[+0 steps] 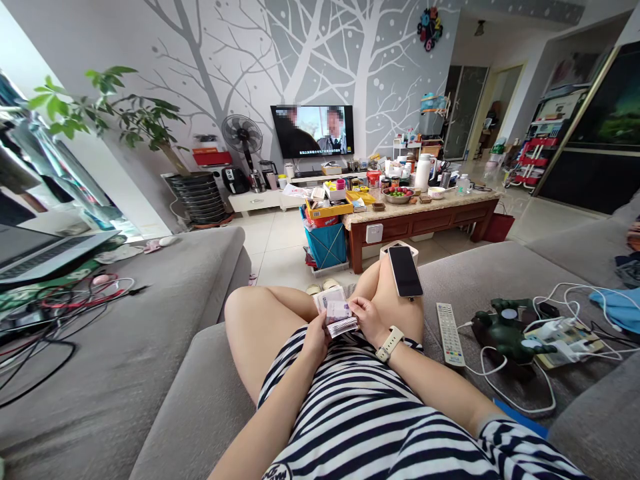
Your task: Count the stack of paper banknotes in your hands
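A small stack of purplish paper banknotes [339, 310] is between my two hands, above my lap. My left hand [317, 337] grips the stack at its left edge. At the right edge, my right hand [369, 321] pinches the notes with thumb and fingers; a pale watch is on that wrist. Some paler notes [327, 295] show just beyond the stack, by my crossed legs; whether they are part of it I cannot tell. A phone [405, 271] with a dark screen rests on my right knee.
To my right on the sofa [480, 273] are a remote control [450, 335], a dark green figure-like object [507, 333] and a power strip with white cables. A laptop [50, 257] and tangled cords lie left. Ahead stands a cluttered coffee table [425, 223].
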Tool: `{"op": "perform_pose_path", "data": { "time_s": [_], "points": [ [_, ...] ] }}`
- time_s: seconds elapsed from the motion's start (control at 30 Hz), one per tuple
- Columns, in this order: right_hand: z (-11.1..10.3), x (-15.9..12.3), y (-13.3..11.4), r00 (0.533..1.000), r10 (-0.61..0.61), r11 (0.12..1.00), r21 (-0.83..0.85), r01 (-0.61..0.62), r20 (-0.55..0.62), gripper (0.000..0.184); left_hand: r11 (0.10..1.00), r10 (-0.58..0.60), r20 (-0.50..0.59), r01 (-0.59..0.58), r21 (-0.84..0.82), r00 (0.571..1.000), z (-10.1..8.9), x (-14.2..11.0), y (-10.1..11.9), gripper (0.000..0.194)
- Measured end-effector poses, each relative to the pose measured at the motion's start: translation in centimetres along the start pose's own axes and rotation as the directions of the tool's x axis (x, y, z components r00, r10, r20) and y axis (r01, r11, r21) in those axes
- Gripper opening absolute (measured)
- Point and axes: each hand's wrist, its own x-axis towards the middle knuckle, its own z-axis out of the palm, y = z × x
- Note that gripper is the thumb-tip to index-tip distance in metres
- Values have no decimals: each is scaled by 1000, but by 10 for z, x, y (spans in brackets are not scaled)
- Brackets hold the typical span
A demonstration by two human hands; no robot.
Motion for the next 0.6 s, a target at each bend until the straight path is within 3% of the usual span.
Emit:
{"op": "perform_pose_path", "data": {
  "time_s": [0.6],
  "points": [
    [-1,1,5,1000,14,999,40,-15,25,36,1000,5,-7,-5,2,1000,-1,1,-1,27]
  ]
}}
